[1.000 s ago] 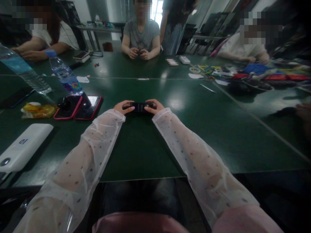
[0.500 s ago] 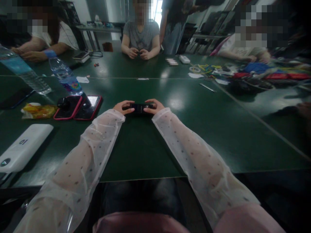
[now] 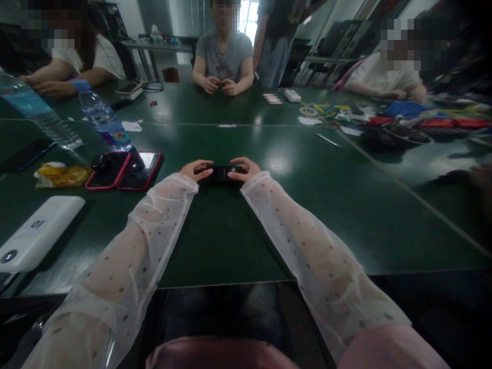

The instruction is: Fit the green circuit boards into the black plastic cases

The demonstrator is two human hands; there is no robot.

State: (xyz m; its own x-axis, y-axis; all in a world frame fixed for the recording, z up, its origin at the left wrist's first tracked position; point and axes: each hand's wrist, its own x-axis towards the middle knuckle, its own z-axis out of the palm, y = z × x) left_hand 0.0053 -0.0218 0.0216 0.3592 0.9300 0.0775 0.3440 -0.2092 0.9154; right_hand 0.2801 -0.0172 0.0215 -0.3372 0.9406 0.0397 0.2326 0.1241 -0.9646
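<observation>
Centrally, two bare hands are holding a dark phone [image 3: 220, 173] sideways, low over the near half of a green table [image 3: 226, 230]; whether it is touching the tabletop is hard to tell. The left hand [image 3: 196, 170] is curling partly closed around the phone's left end, its fingers reaching along the far edge and its thumb lying over the front. The right hand [image 3: 246, 169] is mirroring that grip at the right end. Small pale marks are showing on the screen, too tiny to read.

The phone is probably light and stiff, with a slick, breakable glass face, so the two short ends are offering the safest hold, leaving the middle uncovered.

To the left, two clear plastic bottles are standing: a blue-labelled bottle [image 3: 42, 115] at the far left, and a blue-capped bottle [image 3: 103, 118] closer in, behind a pink-edged phone [image 3: 140, 171]. How much liquid they are holding is unclear. Nearer, a crumpled yellow packet [image 3: 63, 177] is lying; its contents are not making themselves plain.
</observation>
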